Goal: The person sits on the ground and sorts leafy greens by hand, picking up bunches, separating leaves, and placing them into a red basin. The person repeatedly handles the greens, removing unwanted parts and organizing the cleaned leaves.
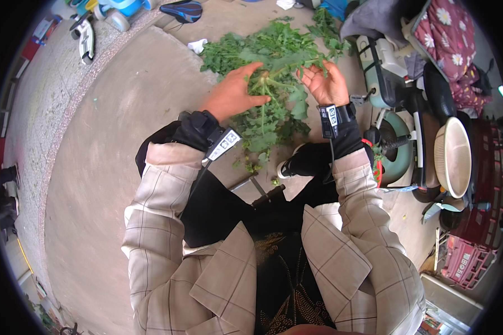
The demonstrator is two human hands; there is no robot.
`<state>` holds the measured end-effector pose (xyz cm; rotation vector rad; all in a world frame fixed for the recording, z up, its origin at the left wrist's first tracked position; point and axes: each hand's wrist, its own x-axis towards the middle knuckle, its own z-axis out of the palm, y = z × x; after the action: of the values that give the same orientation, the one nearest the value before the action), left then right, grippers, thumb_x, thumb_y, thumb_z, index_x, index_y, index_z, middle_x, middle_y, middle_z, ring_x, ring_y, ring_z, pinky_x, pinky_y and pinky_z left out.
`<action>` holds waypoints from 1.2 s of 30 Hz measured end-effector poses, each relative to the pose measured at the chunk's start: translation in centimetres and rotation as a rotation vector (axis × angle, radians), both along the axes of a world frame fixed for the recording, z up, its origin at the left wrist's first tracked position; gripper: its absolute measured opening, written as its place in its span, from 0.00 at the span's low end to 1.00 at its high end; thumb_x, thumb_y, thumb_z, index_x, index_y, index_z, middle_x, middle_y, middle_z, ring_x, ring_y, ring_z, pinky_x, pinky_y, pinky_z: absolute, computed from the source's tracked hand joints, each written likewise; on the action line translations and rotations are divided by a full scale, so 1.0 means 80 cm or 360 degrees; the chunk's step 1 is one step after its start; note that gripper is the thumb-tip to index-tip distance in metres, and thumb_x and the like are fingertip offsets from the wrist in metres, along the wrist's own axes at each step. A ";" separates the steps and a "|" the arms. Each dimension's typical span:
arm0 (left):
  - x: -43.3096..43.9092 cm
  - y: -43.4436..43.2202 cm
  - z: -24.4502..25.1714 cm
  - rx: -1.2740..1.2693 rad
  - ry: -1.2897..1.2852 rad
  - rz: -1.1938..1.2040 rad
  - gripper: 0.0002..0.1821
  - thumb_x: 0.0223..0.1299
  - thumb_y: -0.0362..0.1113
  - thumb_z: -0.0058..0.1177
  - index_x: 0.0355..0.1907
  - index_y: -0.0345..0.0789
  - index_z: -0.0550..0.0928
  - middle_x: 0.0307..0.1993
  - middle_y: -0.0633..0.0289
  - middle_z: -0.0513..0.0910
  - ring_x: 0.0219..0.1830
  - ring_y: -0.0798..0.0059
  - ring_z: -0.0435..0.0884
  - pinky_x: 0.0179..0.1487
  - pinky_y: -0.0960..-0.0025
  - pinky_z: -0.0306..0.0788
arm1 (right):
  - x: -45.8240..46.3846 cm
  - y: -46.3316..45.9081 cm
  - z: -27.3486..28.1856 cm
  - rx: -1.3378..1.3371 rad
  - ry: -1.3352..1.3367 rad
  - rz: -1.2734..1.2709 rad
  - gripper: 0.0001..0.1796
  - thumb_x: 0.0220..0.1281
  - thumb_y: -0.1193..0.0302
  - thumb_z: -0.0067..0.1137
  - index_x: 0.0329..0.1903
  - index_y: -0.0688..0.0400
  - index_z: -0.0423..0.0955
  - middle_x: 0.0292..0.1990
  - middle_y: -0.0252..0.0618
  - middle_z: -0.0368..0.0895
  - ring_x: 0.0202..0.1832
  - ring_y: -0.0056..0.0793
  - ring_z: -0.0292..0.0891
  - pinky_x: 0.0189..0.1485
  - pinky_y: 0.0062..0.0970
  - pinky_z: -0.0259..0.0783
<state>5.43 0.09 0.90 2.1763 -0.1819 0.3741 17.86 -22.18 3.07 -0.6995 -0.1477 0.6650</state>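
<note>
A leafy green plant (272, 79), with its pale stem base upward, is between my two hands above a pile of similar greens (226, 52) on the concrete floor. My left hand (237, 91) is at the left of the stem base, its thumb and fingers spread apart around it; firm contact cannot be made out. My right hand (327, 81) has its palm partly turned up and its fingers curled at the right-hand leaves and stalk, which pass by the fingertips. More leaves hang below, in front of my knees.
A green scooter (381, 92) stands at the right, with a beige plastic basket (452, 157) beside it. A white crumpled item (197, 46) lies left of the pile. A blue and black bicycle saddle or bag (182, 11) and a white scooter-like toy (85, 39) are farther off.
</note>
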 end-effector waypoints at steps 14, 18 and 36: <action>-0.010 0.027 0.005 0.0284 -0.0321 0.0421 0.19 0.40 0.25 0.58 0.40 0.37 0.73 0.44 0.55 0.73 0.49 0.53 0.72 0.50 0.61 0.69 | -0.096 -0.007 -0.060 -0.0279 0.0667 -0.0255 0.20 0.65 0.58 0.48 0.37 0.65 0.71 0.34 0.49 0.78 0.47 0.45 0.73 0.49 0.34 0.74; -0.013 0.043 0.009 0.0466 -0.0339 0.0329 0.14 0.40 0.23 0.56 0.35 0.35 0.75 0.40 0.57 0.75 0.46 0.55 0.72 0.49 0.60 0.69 | -0.142 0.009 -0.062 -0.1128 0.0244 0.0626 0.18 0.65 0.57 0.48 0.35 0.62 0.72 0.30 0.38 0.77 0.32 0.27 0.78 0.29 0.20 0.70; -0.024 0.019 0.025 0.0438 -0.0541 -0.0163 0.11 0.41 0.23 0.58 0.30 0.35 0.74 0.40 0.62 0.76 0.45 0.59 0.73 0.47 0.64 0.69 | -0.099 0.045 -0.022 -0.0875 -0.0123 0.0038 0.07 0.66 0.71 0.51 0.37 0.62 0.74 0.30 0.31 0.77 0.28 0.15 0.71 0.28 0.14 0.69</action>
<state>3.52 1.62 2.89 2.3458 -0.5601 0.6939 9.93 -18.61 1.34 -1.2539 -0.0419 0.7075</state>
